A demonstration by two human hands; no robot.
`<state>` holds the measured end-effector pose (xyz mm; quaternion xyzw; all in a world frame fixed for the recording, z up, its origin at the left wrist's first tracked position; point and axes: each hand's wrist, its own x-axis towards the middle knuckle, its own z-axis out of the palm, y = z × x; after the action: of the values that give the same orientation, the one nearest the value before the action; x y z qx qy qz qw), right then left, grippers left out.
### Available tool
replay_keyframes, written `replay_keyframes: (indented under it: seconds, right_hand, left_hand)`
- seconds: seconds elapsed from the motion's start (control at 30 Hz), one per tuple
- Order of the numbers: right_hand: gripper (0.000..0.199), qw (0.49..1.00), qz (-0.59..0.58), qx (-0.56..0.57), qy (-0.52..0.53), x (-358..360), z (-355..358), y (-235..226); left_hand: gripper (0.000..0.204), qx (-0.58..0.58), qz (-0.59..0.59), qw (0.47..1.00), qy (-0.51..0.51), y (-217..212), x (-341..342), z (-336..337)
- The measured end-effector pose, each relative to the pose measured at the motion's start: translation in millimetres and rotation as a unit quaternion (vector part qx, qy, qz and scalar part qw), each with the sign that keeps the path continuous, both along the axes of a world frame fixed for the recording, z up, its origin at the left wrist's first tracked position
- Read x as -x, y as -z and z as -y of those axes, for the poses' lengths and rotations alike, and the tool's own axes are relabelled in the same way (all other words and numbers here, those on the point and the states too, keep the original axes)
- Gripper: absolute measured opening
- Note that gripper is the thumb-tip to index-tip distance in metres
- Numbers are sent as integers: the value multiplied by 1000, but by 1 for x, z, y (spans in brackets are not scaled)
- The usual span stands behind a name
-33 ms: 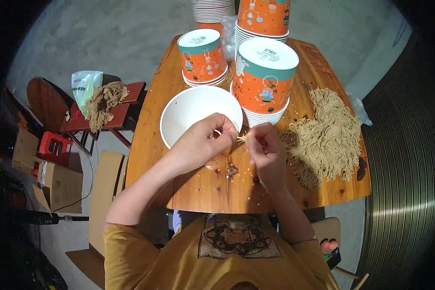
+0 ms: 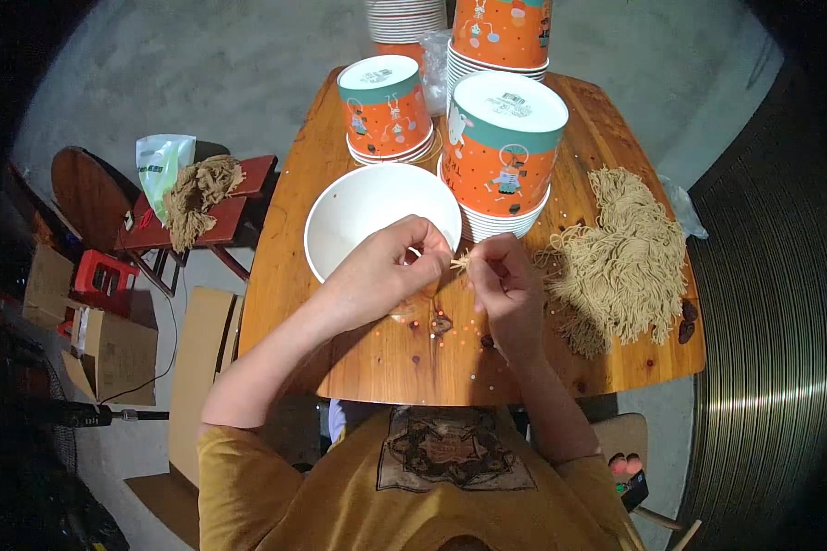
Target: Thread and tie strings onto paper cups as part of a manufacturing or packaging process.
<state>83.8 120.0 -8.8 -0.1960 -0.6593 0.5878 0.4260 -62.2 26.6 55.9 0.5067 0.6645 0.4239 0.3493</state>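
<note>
Over the front half of the wooden table, my left hand (image 2: 383,273) and my right hand (image 2: 507,289) meet with their fingertips pinched. Between them a short frayed bit of tan cord (image 2: 459,263) shows; its other parts are hidden by the fingers. Just behind and left of my left hand, a white paper bucket (image 2: 345,219) has its opening facing up, and the hand overlaps its front rim. A loose heap of tan cords (image 2: 625,271) lies to the right of my right hand, apart from it. Small orange and white dots (image 2: 441,335) are scattered on the wood below my hands.
Upside-down orange-and-green paper buckets (image 2: 505,161) stand stacked behind my hands, with a shorter stack (image 2: 386,115) to their left. Dark lumps (image 2: 686,321) lie at the table's (image 2: 368,381) right edge. Off to the left, a dark red bench (image 2: 248,179) bears more tan cord (image 2: 202,197).
</note>
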Motion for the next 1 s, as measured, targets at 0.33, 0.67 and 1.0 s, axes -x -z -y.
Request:
replay_keyframes:
  seconds: [0.33,0.67,1.0]
  right_hand:
    - [6,1000,-26,-3,5,3,-2,3]
    - [13,985,9,-158,74,-1,0,-13]
    - [8,998,-3,-53,44,-3,-4,-2]
  left_hand:
    - [18,-32,-48,998,14,0,-3,-1]
    - [12,-131,-182,975,6,4,-8,0]
    - [11,-127,-218,968,15,3,-10,0]
